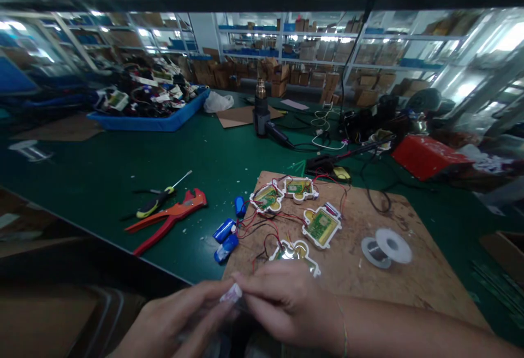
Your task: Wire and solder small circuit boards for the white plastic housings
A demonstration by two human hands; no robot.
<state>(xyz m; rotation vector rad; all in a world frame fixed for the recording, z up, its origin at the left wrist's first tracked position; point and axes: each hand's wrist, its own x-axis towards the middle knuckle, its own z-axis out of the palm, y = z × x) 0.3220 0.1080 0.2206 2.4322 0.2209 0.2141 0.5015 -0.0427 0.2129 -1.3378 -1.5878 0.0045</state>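
White and small, a blurred piece (231, 293) sits pinched between both hands at the near edge of the wooden board (368, 270). Left hand (176, 322) closes its fingertips on it from below; right hand (286, 303) curls narrow over it. Just beyond lie circuit boards (321, 226), blue cells (224, 231), a solder spool (385, 246).

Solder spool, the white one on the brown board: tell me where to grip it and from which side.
Take the white solder spool by its rims, fingers across the wound core, coming from above. It lies tilted on the brown wooden board with bare board around it, so nothing blocks a top approach.
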